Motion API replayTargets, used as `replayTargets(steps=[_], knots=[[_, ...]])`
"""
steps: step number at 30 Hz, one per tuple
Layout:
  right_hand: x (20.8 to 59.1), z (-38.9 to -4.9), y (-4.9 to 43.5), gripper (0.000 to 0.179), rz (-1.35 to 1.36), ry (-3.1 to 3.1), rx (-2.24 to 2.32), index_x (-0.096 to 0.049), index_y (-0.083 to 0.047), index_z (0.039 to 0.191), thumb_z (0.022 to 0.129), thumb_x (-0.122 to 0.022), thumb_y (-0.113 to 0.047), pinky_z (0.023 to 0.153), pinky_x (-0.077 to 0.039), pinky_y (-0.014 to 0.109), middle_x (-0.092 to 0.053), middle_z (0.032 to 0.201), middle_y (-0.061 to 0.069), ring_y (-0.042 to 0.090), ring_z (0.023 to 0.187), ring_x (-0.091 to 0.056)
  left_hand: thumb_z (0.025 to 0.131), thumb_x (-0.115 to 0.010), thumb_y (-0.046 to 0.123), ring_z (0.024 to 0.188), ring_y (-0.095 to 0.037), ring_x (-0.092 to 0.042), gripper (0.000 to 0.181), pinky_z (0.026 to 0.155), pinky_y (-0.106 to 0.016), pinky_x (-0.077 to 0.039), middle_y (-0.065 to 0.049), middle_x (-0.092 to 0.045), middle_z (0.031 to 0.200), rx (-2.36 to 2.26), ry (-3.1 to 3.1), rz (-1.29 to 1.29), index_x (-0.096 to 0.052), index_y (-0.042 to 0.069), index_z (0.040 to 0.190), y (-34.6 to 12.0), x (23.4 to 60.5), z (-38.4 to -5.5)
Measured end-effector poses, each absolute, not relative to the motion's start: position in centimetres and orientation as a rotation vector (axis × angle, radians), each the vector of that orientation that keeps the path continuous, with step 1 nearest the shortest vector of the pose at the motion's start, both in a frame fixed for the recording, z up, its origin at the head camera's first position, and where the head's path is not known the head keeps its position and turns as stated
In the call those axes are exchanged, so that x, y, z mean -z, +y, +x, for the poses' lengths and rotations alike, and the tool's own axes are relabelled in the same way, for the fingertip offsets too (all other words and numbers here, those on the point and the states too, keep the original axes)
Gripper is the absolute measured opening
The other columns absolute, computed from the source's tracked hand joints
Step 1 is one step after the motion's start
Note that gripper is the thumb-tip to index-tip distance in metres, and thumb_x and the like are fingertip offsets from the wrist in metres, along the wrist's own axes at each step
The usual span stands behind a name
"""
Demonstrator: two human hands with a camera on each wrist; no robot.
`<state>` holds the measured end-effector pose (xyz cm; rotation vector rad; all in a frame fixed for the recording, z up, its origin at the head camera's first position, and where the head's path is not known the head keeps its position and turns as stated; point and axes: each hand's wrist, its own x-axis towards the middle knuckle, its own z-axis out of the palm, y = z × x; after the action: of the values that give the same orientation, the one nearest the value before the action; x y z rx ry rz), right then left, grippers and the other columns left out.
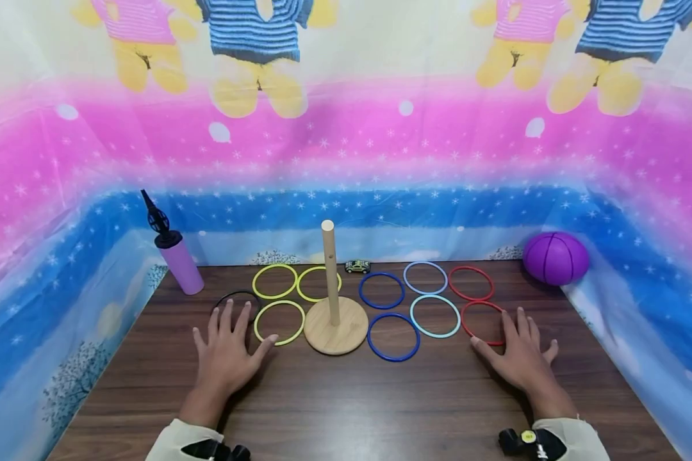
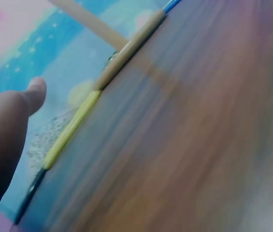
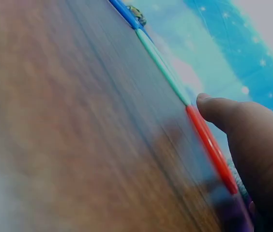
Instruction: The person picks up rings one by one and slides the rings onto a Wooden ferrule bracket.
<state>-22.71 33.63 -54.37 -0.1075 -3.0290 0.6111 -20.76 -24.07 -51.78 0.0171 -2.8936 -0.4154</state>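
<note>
My left hand [image 1: 226, 355], fingers spread, is at the near side of a black ring [image 1: 238, 292] and left of a yellow ring [image 1: 279, 323]. On the right, my right hand [image 1: 521, 355] is spread beside the nearer red ring [image 1: 482, 323]. Neither hand holds anything; whether fingertips touch the rings I cannot tell. Between the hands stands an upright wooden peg [image 1: 331, 275] on a round base [image 1: 336, 342]. Two more yellow rings lie behind, and blue rings [image 1: 393, 337], a turquoise ring [image 1: 435, 316], a light blue ring [image 1: 425, 278] and another red ring [image 1: 471, 283] lie to the right.
A purple hand pump [image 1: 181, 262] stands at the back left of the wooden table [image 1: 346, 410]. A purple ball [image 1: 556, 258] sits at the back right corner. Behind the peg is a small toy car [image 1: 357, 266]. Printed cloth [image 1: 346, 147] hangs around the table's back and sides.
</note>
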Motion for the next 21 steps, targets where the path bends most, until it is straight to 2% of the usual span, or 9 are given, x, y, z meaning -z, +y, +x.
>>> replayTargets(steps=[4,10,17,21], knots=[[54.6,-23.4,33.9,0.117,-0.11,-3.016,-0.619,-0.023,-0.001,0.172,0.096,-0.058,-0.083,0.109,0.0,0.098,-0.005,0.179,0.036,0.065,0.16,-0.008,0.099,-0.064,0.072,0.164,-0.054,-0.022,0.096,0.122,-0.09,-0.012,-0.023,-0.025,0.179,0.435,-2.818,-0.077,-0.037,0.014,0.172,-22.9,52.3,-21.3],[54.4,-24.1,34.3,0.119,-0.112,-3.001,-0.593,-0.027,-0.001,0.171,0.093,-0.06,-0.085,0.11,-0.004,0.097,-0.013,0.177,0.036,0.064,0.159,-0.013,0.097,-0.068,0.072,0.163,-0.052,-0.028,0.094,0.122,-0.089,-0.015,-0.017,-0.035,0.177,0.447,-2.766,-0.173,-0.044,0.017,0.169,-21.1,53.1,-21.8],[54.4,-24.4,34.1,0.123,-0.109,-3.01,-0.59,-0.03,-0.001,0.17,0.09,-0.063,-0.088,0.11,-0.004,0.098,-0.019,0.175,0.036,0.064,0.158,-0.014,0.096,-0.067,0.073,0.164,-0.052,-0.027,0.092,0.123,-0.089,-0.013,-0.013,-0.032,0.18,0.435,-2.805,-0.231,-0.045,0.021,0.169,-20.1,53.5,-22.1],[54.3,-24.4,33.7,0.121,-0.103,-3.009,-0.614,-0.032,-0.001,0.17,0.09,-0.065,-0.086,0.11,-0.004,0.098,-0.022,0.175,0.034,0.064,0.158,-0.015,0.095,-0.068,0.074,0.164,-0.052,-0.029,0.091,0.123,-0.089,-0.014,-0.012,-0.037,0.178,0.411,-2.813,-0.267,-0.048,0.022,0.168,-19.6,53.4,-22.4]])
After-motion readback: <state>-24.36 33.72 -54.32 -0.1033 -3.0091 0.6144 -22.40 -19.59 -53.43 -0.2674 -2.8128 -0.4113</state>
